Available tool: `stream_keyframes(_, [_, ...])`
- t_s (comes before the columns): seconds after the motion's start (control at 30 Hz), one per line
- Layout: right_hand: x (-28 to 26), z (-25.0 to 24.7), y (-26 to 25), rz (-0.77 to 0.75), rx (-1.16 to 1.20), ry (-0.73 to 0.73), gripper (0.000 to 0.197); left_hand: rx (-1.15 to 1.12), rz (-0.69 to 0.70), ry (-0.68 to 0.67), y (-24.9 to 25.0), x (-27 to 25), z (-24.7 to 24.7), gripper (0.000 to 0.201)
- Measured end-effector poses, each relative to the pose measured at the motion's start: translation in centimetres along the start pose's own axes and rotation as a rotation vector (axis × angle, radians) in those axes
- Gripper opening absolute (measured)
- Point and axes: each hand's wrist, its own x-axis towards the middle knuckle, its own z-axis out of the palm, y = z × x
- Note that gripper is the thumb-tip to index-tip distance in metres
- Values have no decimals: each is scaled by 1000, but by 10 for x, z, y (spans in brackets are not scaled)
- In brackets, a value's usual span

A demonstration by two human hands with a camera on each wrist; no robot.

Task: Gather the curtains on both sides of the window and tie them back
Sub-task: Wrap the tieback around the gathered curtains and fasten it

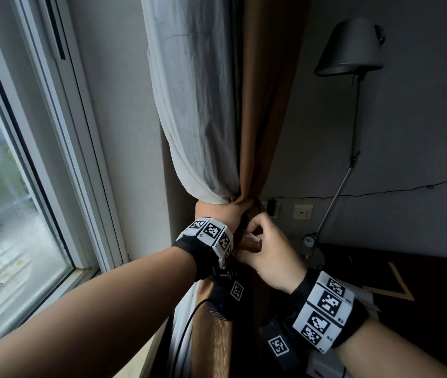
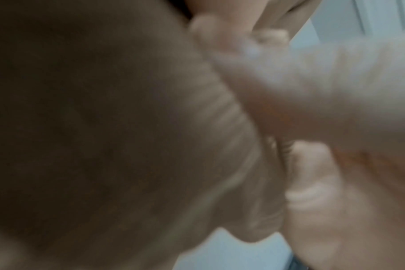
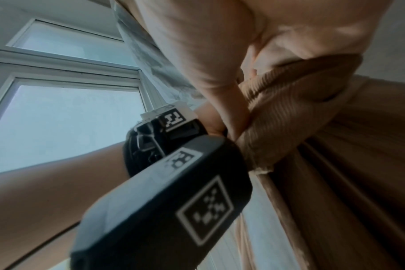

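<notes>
A white sheer curtain and a brown curtain hang gathered into one bundle right of the window. My left hand grips the bundle at its narrowest point, fingers wrapped round it and hidden behind the cloth. Just to its right, my right hand pinches a brown ribbed tie-back strap against the bundle. In the right wrist view the strap loops over the brown curtain under my right hand's fingers. The left wrist view is blurred, with brown cloth and fingers close up.
The window with its white frame fills the left side. A grey floor lamp stands at the right by the wall, with wall sockets and a cable behind it. A dark table lies at the lower right.
</notes>
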Motion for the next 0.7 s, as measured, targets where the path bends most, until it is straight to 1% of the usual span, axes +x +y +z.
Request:
stream_keyframes(0.03, [1, 0, 2, 19, -1, 19, 41, 5, 5, -4, 0, -1, 0, 28])
stream_keyframes(0.07, [2, 0, 2, 31, -28, 35, 41, 8, 3, 0, 0, -1, 0, 27])
stream_keyframes(0.13, [4, -1, 4, 10, -94, 35, 24, 18, 0, 14, -1, 0, 2, 28])
stream_keyframes(0.17, [4, -1, 4, -3, -118, 9, 26, 26, 6, 18, -2, 0, 2, 28])
stream_keyframes(0.2, [4, -2, 3, -11, -130, -14, 32, 35, 14, 19, -2, 0, 3, 28])
stream_keyframes(0.23, [5, -3, 4, -12, -133, -28, 35, 40, 19, 16, -2, 1, 4, 28])
stream_keyframes(0.37, [8, -5, 6, -45, -135, -39, 29, 41, 21, 22, -4, 2, 5, 27])
stream_keyframes(0.43, [10, -6, 8, -53, -127, -49, 29, 39, 17, 29, -6, 3, 5, 30])
stream_keyframes(0.5, [13, -6, 6, -68, -133, -64, 34, 26, 6, 36, -6, 3, 5, 30])
stream_keyframes(0.6, [19, -5, 5, -129, -200, -24, 37, 42, 24, 24, -6, 3, 7, 32])
stream_keyframes(0.67, [22, -4, 6, -207, -285, 28, 35, 50, 31, 20, -6, 1, 7, 31])
stream_keyframes(0.7, [22, -3, 7, -262, -297, 47, 38, 51, 37, 14, -7, 1, 7, 31])
